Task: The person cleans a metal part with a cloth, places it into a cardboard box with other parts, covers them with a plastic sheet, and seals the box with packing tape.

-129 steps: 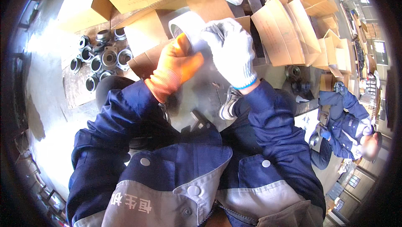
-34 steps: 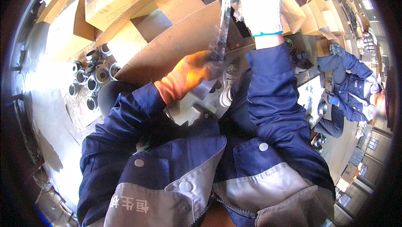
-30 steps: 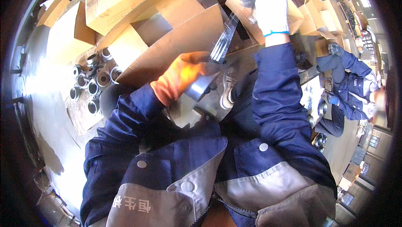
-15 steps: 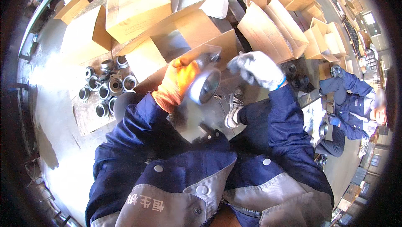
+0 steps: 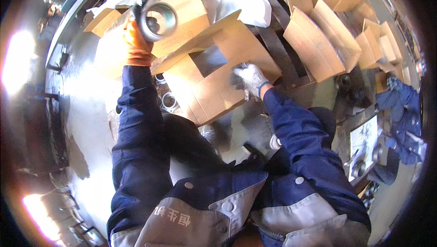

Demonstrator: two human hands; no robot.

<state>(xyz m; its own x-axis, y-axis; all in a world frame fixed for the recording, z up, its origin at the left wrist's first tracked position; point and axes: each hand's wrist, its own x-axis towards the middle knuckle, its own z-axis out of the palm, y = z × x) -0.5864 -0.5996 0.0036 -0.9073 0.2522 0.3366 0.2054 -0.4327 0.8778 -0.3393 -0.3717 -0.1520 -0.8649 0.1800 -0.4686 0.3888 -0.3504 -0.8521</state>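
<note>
My left hand, in an orange glove, is raised at the upper left. Its fingers are closed on a round metal ring fitting, whose wide opening faces me. Lower and to the right is an open cardboard box, its flaps spread and a dark opening in its middle. My right hand, in a white glove with grey fingers, is at the right end of the near flap. Its fingers are curled against the cardboard, and their tips are partly hidden. Several metal fittings lie beside the box, partly covered by my left arm.
A closed carton stands behind the open box. White plastic bags lie beyond it, and more open boxes stand to the right. A co-worker sits at far right near a white board with metal parts.
My left hand has carried the metal ring fitting from in front of the box up to the left. My right hand has come to the box's near flap. The view has shifted.
</note>
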